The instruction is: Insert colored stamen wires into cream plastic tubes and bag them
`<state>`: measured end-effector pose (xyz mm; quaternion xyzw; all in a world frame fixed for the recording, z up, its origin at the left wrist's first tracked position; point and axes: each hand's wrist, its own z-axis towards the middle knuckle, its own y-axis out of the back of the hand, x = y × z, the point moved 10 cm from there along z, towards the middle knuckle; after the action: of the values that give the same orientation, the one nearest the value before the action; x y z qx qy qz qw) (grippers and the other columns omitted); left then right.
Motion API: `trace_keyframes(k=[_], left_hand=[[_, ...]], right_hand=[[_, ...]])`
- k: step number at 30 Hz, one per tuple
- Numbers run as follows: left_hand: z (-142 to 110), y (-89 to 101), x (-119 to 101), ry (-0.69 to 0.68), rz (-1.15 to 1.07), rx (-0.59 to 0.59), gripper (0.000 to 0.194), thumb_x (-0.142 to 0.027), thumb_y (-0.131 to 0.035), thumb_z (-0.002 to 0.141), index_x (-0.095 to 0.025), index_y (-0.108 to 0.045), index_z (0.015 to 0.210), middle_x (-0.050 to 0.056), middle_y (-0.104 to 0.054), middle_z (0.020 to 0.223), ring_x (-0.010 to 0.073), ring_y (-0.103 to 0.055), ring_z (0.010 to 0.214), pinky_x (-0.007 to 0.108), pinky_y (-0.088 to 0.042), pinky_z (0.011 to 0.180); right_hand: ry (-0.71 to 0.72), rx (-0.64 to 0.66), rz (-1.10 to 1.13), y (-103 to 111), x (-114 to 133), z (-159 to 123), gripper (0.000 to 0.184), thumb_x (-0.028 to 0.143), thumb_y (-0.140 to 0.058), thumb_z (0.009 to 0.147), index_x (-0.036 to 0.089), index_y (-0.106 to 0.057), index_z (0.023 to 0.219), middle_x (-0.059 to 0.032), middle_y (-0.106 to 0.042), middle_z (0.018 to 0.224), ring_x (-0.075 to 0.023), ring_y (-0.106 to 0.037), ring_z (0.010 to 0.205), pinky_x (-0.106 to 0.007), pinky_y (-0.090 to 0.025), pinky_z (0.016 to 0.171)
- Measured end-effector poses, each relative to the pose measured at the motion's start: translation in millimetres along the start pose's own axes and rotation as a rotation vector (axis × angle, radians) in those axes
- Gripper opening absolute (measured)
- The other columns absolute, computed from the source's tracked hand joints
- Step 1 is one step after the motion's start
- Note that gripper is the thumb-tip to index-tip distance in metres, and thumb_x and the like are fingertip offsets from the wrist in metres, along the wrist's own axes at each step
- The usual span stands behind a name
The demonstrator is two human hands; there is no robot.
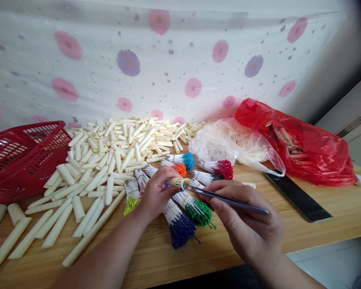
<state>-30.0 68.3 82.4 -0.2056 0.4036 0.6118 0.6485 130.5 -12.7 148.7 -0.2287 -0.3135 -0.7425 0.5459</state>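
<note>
My left hand (156, 192) is closed around a short cream tube (180, 183), its open end facing right. My right hand (246, 218) pinches dark metal tweezers (228, 199), whose tips reach the tube's mouth. Under and around both hands lie bundles of thin white sticks with coloured tips: dark blue (180, 228), green (200, 210), yellow-green (131, 197), orange (177, 167), light blue (183, 159) and red (219, 167).
A big heap of cream tubes (114, 148) covers the wooden table (333, 228), longer ones at front left. A red plastic basket (21, 156) sits far left. A clear bag (228, 144), a red bag (303, 148) and a flat black bar (297, 196) lie right. Flowered cloth hangs behind.
</note>
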Motion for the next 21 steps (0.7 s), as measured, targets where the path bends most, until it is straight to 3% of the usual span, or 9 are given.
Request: trace_keyframes(k=[6,13,21], left_hand=[[-0.3,-2.8,3.8,0.047,-0.033,0.027,0.021,-0.039,-0.065,0.080,-0.018,-0.065,0.085,0.003,-0.056,0.081,0.0162,-0.052,0.079,0.028,-0.041,0.074],[-7.1,-26.3,18.1,0.256,-0.193,0.253,0.036,-0.050,-0.063,0.077,-0.016,-0.069,0.089,0.005,-0.060,0.083,0.0189,-0.054,0.081,0.030,-0.042,0.075],[-14.0,-33.8,25.6,0.339,-0.317,0.316,0.038,-0.052,-0.063,0.076,-0.014,-0.065,0.080,0.003,-0.056,0.078,0.0175,-0.051,0.076,0.028,-0.039,0.070]], right_hand=[[0.004,0.016,-0.009,0.8,1.8,-0.5,0.017,0.005,-0.061,0.078,0.021,-0.063,0.085,0.0017,-0.069,0.087,-0.0091,-0.064,0.077,-0.017,-0.051,0.067],[0.067,0.036,-0.020,0.1,12.8,3.3,0.020,0.003,-0.060,0.077,0.021,-0.061,0.087,0.0012,-0.069,0.085,-0.0103,-0.066,0.078,-0.019,-0.052,0.070],[0.108,0.052,-0.045,0.0,21.3,4.0,0.025,0.002,-0.060,0.076,0.020,-0.060,0.092,0.0002,-0.068,0.087,-0.0109,-0.066,0.082,-0.020,-0.053,0.074]])
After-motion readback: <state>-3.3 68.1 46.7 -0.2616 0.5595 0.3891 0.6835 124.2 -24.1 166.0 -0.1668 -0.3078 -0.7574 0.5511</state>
